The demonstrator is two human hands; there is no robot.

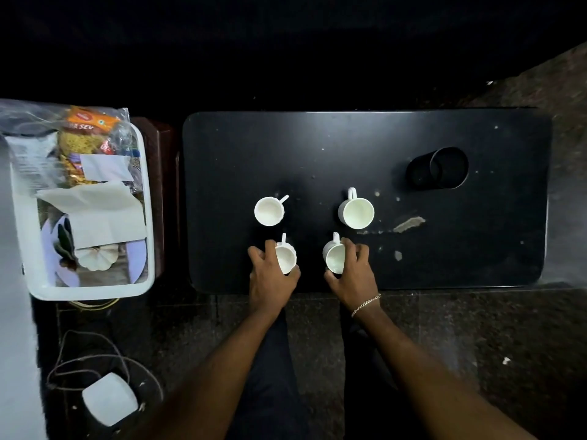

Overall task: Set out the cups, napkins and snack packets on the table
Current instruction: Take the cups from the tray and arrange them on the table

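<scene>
Left hand (270, 274) I see clasped round the near-left cup (286, 256); right hand (351, 273) clasped round the near-right cup (334, 256). Both stand on the black surface (460, 249), behind them two more cups (269, 211) (356, 213). Napkins (101, 211) and snack packets (82, 134) lie in the white tray (144, 185) at left.

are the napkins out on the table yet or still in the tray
Still in the tray: the white napkins lie inside it beside the table.
</scene>
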